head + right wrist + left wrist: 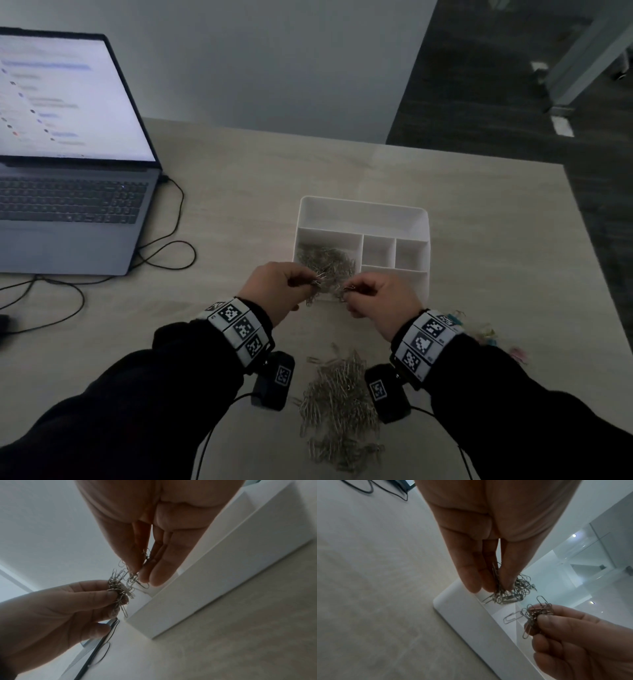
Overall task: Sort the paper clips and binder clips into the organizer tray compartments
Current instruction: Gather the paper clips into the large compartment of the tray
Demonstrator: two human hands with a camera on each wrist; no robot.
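Observation:
Both hands hover over the near-left compartment of the white organizer tray (363,209), which holds a heap of silver paper clips (325,258). My left hand (306,282) pinches a tangled bunch of paper clips (503,597) between thumb and fingers, just above the tray's rim (462,609). My right hand (352,291) pinches a second bunch of clips (132,578), close beside the left hand's bunch. A large loose pile of paper clips (339,404) lies on the table between my wrists. Pastel binder clips (483,334) lie at the right, partly hidden by my right wrist.
An open laptop (68,154) sits at the far left, with black cables (171,246) looping across the table toward the tray. The tray's other compartments (378,250) look bare. The table's right edge (589,240) drops to dark floor.

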